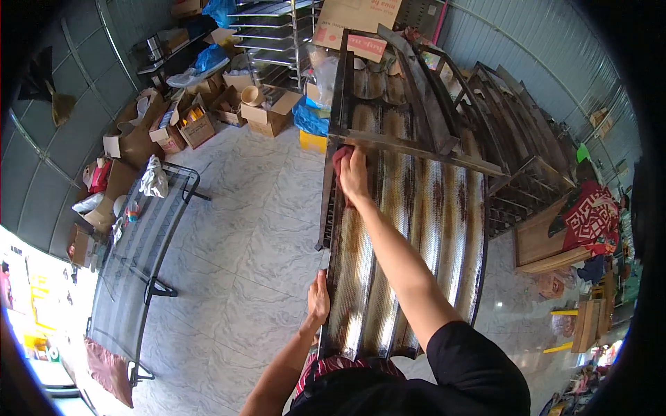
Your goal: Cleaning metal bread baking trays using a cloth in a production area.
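A corrugated, perforated metal baking tray (400,249), stained brown and black along its channels, reaches from my waist to a dark metal frame (416,144). My right hand (354,174) is closed on a dark red cloth (341,156) and presses it to the tray's far left corner. Against the tray's near left edge rests my left hand (319,297), fingers pointing away from me; its thumb side and part of its grip are hard to see. More stained channelled trays (382,119) lie beyond, under the frame.
Dark metal racks (520,119) stand at the far right, above a wooden board (538,242). A folding bed (140,249) is on the left. Open cardboard boxes (268,118) and a wheeled tray rack (268,36) stand at the back. Marble-patterned floor (239,234) lies between bed and tray.
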`<move>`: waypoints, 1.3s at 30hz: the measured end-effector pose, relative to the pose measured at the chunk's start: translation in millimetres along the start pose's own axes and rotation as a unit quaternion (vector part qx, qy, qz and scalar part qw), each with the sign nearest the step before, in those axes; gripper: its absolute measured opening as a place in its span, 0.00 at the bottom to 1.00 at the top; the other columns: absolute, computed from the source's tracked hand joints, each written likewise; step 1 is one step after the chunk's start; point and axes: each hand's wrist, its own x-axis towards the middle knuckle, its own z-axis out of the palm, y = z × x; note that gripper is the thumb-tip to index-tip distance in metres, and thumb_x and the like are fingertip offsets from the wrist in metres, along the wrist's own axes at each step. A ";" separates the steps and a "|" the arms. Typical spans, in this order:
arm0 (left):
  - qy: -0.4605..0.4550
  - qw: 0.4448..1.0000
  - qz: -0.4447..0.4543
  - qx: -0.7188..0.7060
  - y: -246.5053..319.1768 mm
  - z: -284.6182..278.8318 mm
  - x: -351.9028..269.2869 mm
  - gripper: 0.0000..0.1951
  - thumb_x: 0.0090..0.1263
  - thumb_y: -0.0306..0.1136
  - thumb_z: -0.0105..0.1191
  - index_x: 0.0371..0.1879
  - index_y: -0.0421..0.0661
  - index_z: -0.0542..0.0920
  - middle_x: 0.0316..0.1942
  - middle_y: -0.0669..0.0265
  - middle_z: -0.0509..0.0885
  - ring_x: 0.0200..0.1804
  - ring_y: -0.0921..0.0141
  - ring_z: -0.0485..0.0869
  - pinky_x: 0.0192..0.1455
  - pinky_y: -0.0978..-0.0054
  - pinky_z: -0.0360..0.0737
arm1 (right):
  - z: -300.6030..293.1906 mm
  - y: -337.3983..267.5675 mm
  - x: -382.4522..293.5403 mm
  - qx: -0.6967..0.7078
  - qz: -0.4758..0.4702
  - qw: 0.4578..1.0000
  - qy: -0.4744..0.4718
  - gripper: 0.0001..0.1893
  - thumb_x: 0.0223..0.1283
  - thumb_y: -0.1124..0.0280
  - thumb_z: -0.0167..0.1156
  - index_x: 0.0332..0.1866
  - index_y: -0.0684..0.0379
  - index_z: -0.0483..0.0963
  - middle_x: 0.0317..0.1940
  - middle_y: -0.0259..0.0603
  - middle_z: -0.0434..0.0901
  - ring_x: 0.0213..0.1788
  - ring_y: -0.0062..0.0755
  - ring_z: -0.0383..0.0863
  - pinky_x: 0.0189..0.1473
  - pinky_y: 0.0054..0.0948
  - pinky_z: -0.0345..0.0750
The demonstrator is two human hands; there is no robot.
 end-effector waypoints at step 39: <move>-0.192 0.931 -0.034 -0.309 -20.3 -5.7 18.8 0.38 0.72 0.67 0.31 0.64 0.43 0.68 0.58 0.60 0.75 0.58 0.65 0.73 0.63 0.68 0.68 | -22.7 19.7 -338.5 -0.198 -0.121 0.973 0.004 0.27 0.61 0.79 0.52 0.67 0.64 0.60 0.61 0.58 0.68 0.61 0.57 0.71 0.59 0.42 0.73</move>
